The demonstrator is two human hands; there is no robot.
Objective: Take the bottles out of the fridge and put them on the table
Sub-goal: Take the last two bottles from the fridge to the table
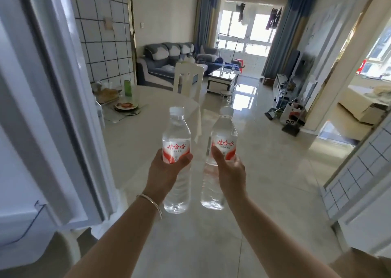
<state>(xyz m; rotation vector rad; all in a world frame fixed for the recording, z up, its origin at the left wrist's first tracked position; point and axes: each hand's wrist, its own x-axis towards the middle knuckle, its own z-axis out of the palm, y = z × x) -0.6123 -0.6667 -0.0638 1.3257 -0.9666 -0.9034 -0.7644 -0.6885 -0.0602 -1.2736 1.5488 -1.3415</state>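
I hold two clear water bottles with white caps and red-and-white labels, both upright in the air. My left hand (pixel 167 167) grips the left bottle (pixel 176 138) around its label. My right hand (pixel 229 171) grips the right bottle (pixel 224 133) the same way. Both bottles hang above the near edge of a round white table (pixel 135 142) that spreads ahead and to the left. The open white fridge door (pixel 48 99) fills the left side of the view.
Plates of food (pixel 125 106), a green cup (pixel 128 88) and a packet sit at the table's far left. A white chair (pixel 188 80) stands behind the table. Glossy tiled floor runs to a sofa (pixel 167 63) and a coffee table (pixel 223 78). A tiled wall (pixel 357 176) edges the right.
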